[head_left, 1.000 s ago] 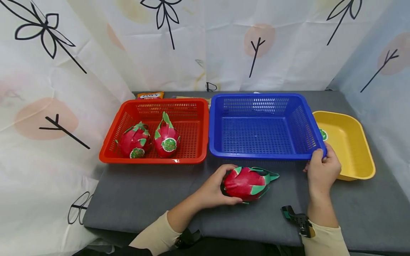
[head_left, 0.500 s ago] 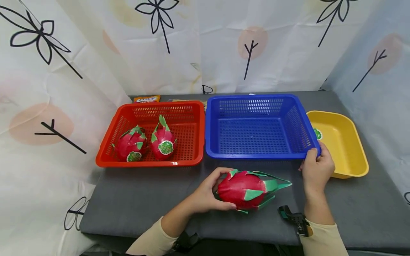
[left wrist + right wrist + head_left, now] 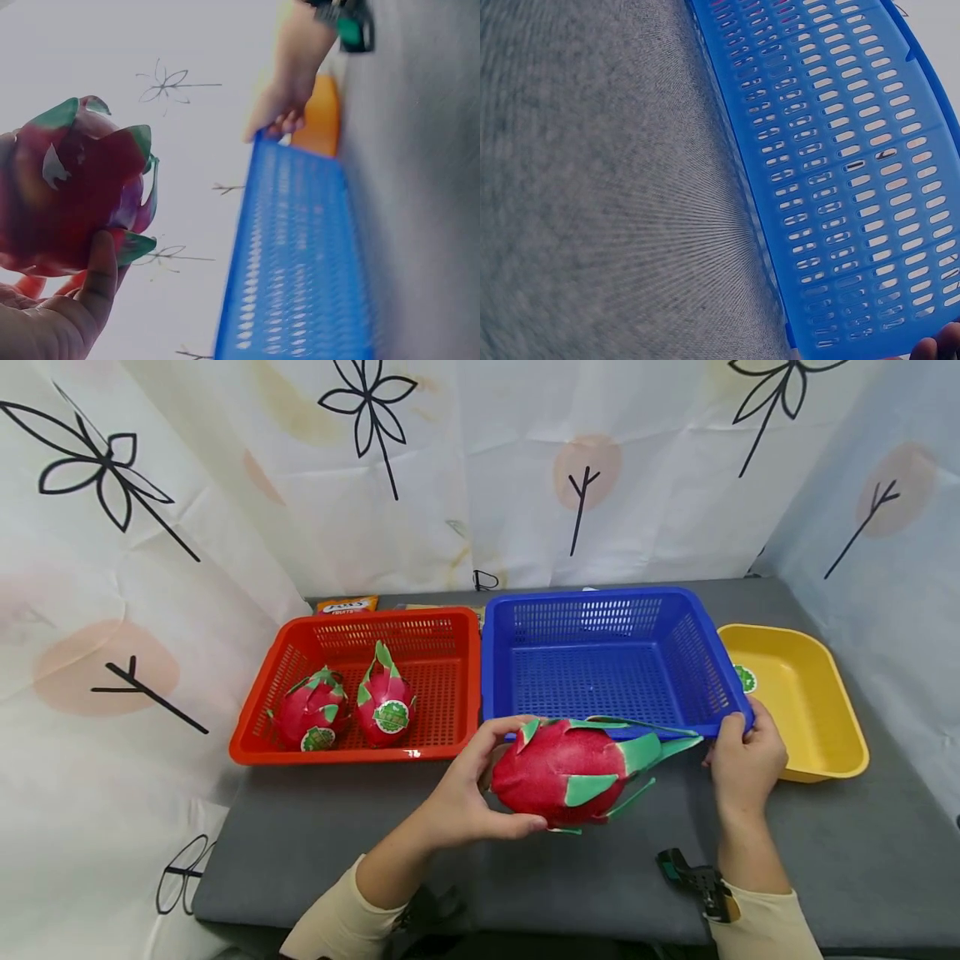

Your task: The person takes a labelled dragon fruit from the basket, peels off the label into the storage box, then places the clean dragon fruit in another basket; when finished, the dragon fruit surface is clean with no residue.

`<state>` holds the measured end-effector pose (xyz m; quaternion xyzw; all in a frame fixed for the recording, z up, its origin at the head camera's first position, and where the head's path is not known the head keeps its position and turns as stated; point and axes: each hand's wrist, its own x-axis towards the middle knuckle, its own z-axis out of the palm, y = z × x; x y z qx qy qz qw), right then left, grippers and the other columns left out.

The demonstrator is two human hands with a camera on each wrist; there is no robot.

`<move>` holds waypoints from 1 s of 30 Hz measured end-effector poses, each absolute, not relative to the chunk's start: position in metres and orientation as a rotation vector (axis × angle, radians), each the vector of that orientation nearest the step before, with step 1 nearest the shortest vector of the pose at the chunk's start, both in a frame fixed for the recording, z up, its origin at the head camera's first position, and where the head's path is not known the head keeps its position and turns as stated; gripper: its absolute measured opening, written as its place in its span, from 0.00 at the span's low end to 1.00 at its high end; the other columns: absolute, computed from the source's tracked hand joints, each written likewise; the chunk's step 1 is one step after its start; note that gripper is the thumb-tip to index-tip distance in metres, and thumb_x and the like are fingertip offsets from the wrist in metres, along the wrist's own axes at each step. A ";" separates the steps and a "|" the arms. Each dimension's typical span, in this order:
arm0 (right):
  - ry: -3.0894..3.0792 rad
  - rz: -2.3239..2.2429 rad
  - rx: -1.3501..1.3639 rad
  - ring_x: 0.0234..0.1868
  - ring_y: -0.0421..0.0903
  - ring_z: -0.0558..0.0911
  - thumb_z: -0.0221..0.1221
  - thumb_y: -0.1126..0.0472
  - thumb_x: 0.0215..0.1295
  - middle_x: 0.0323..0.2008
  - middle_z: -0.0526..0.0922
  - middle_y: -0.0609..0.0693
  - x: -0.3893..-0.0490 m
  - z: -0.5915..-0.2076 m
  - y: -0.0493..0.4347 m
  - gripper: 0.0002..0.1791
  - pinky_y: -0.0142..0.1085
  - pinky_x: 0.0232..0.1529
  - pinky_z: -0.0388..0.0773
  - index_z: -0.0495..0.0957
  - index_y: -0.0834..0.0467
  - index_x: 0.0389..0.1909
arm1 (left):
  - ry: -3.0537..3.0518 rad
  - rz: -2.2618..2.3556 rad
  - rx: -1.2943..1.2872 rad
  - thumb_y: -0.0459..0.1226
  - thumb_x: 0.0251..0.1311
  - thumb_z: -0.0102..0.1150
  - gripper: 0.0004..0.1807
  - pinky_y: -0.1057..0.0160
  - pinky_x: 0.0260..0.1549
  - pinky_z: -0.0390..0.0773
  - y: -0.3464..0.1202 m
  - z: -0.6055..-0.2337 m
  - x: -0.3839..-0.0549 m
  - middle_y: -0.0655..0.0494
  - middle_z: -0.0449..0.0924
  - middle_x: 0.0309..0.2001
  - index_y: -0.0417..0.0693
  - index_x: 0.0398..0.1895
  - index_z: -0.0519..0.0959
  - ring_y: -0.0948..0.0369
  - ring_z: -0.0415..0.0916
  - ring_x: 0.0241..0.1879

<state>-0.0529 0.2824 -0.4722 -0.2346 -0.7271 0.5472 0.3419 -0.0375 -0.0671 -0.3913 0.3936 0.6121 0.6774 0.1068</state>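
Note:
My left hand grips a large dragon fruit by its rounded end, its green leafy tip pointing right. In the head view the fruit overlaps the front rim of the blue basket; the left wrist view shows it raised, with the fingers beneath it. My right hand pinches the front right corner of that basket, whose mesh floor shows bare. Inside the red basket to the left lie two smaller dragon fruits, one at the left and one with a round label.
A yellow bin stands right of the blue basket, with a round green sticker showing at its left. Behind the red basket an orange packet peeks out. Grey cloth covers the table, and a patterned curtain hangs behind.
The left hand has raised the dragon fruit from low over the table toward the camera and the blue basket's front rim. The right hand keeps its hold on the corner. The head view shifts slightly.

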 end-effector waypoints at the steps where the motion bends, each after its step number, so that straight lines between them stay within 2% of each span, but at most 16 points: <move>1: -1.903 1.416 -0.610 0.06 0.37 0.68 0.46 0.62 0.74 0.15 0.74 0.49 -0.052 -0.472 0.282 0.20 0.26 0.10 0.69 0.80 0.62 0.57 | 1.824 1.991 1.166 0.35 0.54 0.77 0.46 0.48 0.49 0.83 -0.067 -0.386 -0.040 0.47 0.65 0.70 0.44 0.73 0.60 0.43 0.73 0.63; 6: -1.935 1.408 -0.621 0.08 0.38 0.69 0.45 0.62 0.74 0.17 0.75 0.52 -0.047 -0.464 0.277 0.21 0.25 0.12 0.70 0.79 0.63 0.60 | 1.924 1.991 1.102 0.31 0.50 0.77 0.46 0.48 0.49 0.83 -0.068 -0.362 -0.058 0.48 0.67 0.67 0.46 0.72 0.61 0.44 0.72 0.62; 12: -1.929 1.433 -0.602 0.08 0.38 0.69 0.44 0.63 0.74 0.15 0.73 0.50 -0.041 -0.449 0.269 0.21 0.25 0.12 0.70 0.78 0.65 0.59 | 2.075 2.026 0.904 0.26 0.49 0.74 0.45 0.49 0.50 0.83 -0.068 -0.347 -0.079 0.48 0.71 0.63 0.48 0.69 0.61 0.49 0.72 0.62; 21: -1.930 1.421 -0.592 0.08 0.38 0.69 0.45 0.63 0.75 0.14 0.72 0.44 -0.045 -0.456 0.276 0.21 0.25 0.12 0.69 0.79 0.65 0.60 | 2.241 2.021 0.654 0.31 0.52 0.76 0.43 0.51 0.47 0.84 -0.055 -0.340 -0.125 0.50 0.68 0.63 0.50 0.67 0.59 0.52 0.70 0.63; 26: -1.940 1.427 -0.602 0.07 0.38 0.69 0.45 0.63 0.75 0.14 0.73 0.45 -0.048 -0.462 0.280 0.21 0.25 0.11 0.69 0.78 0.63 0.60 | 2.288 1.964 0.450 0.32 0.53 0.76 0.43 0.52 0.48 0.84 -0.050 -0.342 -0.149 0.51 0.68 0.64 0.51 0.68 0.60 0.52 0.69 0.63; 30: -1.943 1.419 -0.623 0.07 0.38 0.69 0.45 0.63 0.75 0.14 0.73 0.46 -0.049 -0.468 0.282 0.21 0.26 0.11 0.68 0.79 0.62 0.60 | 2.273 1.917 0.385 0.33 0.53 0.77 0.43 0.52 0.49 0.84 -0.045 -0.344 -0.163 0.50 0.67 0.65 0.51 0.68 0.60 0.51 0.69 0.62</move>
